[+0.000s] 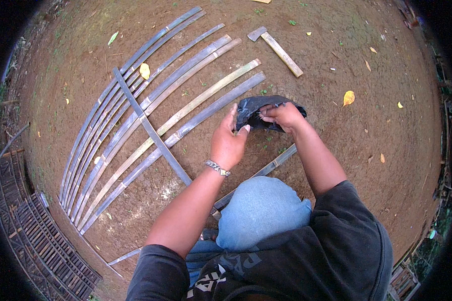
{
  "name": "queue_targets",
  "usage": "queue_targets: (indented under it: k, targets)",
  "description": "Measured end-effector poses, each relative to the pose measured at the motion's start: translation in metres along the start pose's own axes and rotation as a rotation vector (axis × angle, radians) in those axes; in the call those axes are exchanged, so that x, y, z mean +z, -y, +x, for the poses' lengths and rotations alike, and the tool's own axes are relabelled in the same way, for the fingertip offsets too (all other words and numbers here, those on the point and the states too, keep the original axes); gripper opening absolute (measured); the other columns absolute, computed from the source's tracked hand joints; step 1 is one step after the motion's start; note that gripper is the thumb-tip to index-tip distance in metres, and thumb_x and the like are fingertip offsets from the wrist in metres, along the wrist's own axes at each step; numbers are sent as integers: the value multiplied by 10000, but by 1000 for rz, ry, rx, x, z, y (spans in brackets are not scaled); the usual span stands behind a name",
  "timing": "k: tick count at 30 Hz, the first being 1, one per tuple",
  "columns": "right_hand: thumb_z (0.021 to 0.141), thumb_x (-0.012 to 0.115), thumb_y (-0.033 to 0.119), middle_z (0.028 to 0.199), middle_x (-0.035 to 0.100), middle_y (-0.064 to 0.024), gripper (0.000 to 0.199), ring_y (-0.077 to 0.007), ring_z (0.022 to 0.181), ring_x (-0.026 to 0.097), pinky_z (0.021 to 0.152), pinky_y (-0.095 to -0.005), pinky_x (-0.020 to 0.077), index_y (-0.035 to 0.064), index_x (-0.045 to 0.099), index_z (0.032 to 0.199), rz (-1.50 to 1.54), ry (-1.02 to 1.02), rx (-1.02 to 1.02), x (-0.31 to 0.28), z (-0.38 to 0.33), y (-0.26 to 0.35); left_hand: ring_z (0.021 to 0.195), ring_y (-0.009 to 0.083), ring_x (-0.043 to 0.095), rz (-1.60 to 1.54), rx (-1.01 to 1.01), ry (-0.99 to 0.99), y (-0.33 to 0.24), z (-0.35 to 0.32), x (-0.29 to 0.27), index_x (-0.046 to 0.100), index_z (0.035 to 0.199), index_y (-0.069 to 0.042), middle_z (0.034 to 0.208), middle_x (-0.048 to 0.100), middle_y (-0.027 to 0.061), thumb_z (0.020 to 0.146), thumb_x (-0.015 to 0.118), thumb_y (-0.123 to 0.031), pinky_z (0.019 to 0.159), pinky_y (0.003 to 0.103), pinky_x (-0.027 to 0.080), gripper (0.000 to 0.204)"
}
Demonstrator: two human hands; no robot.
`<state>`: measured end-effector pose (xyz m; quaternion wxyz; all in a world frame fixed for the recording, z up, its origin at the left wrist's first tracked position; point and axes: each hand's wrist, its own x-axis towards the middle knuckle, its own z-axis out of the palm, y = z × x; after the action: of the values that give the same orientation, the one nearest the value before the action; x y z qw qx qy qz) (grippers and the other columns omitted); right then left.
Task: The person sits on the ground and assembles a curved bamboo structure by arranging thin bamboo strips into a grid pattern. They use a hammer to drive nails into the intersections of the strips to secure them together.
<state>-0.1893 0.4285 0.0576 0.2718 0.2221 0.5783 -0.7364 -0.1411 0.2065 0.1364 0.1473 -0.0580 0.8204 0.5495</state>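
Observation:
A crumpled black plastic bag (246,106) is in front of me, above the ground, its mouth spread wide. My left hand (228,140), with a chain bracelet at the wrist, grips the bag's left side between thumb and fingers. From the right, my right hand (284,116) reaches in over the bag's opening. Its fingers are bent together at the mouth; whatever they pinch is too small or hidden to name. The bag's contents are dark and cannot be made out.
Several split bamboo strips (206,93) lie side by side on the ground at left, crossed by another strip (150,128). A wooden-handled hatchet (282,54) lies beyond the bag. One bamboo piece (271,165) rests near my knee (263,210). Slatted bamboo panels (52,241) stand far left.

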Motion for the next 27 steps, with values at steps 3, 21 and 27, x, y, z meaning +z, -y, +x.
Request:
queue_targets:
  k: [3,21,27]
  targets:
    - [820,672,-62,1057,707,-169,258,-259,982,693,853,-342,589,-104,672,1074,-26,-13,-24,-3,0,-4,933,322,688,21,-5,-11,-2,-1,2,474,1473,-92,1034,704,209,860,717,-160,852,394,529,663]
    - [890,661,-56,1031,679,-150,317,-224,921,699,823,-316,616,-76,606,1201,162,-33,81,16,-30,18,785,168,637,-118,-57,-85,2,0,4,502,1420,-4,915,688,113,891,706,-158,735,304,508,587]
    - [904,653,-32,992,686,-101,511,-179,886,694,789,-287,600,-51,499,1392,44,142,8,45,-73,53,1162,255,606,-626,-442,-249,-4,-15,6,469,1397,84,1259,632,201,982,615,-417,979,404,477,667]
